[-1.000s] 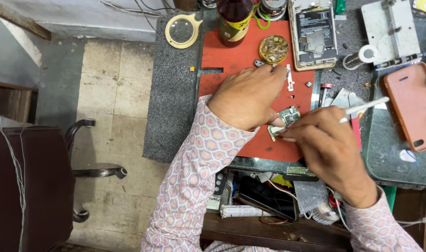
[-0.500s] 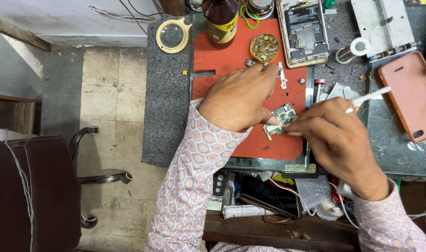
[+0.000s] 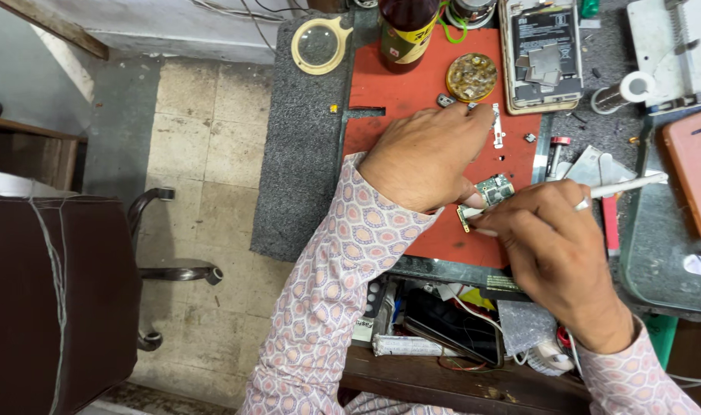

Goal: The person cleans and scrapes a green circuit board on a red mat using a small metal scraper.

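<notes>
Clearly the work is mid-course: a small green circuit board (image 3: pixel 494 189) lies on the red mat (image 3: pixel 412 92) on the desk (image 3: pixel 300 177), out of the opened phone (image 3: pixel 541 52), which rests at the mat's far edge with its back off and loose metal shields lying on its insides. The left hand (image 3: pixel 423 157) is curled down over the board's near-left end, fingertips pressing it to the mat; it pins rather than grips, its fingers mostly closed. The right hand (image 3: pixel 554 246) is closed round a white slender tool (image 3: pixel 623 185), whose tip goes in under the fingers beside the board; where exactly the tip touches is hidden. Small screws and a white strip lie loose on the mat just beyond the left hand, near a round tin of bits (image 3: pixel 471 76). A dark bottle (image 3: pixel 406 31) and a magnifier (image 3: pixel 320 45) stand further back. By my judgement, stripping the phone is done and the board is being worked on; putting it back, refitting shields and screws, and closing the back are all left
</notes>
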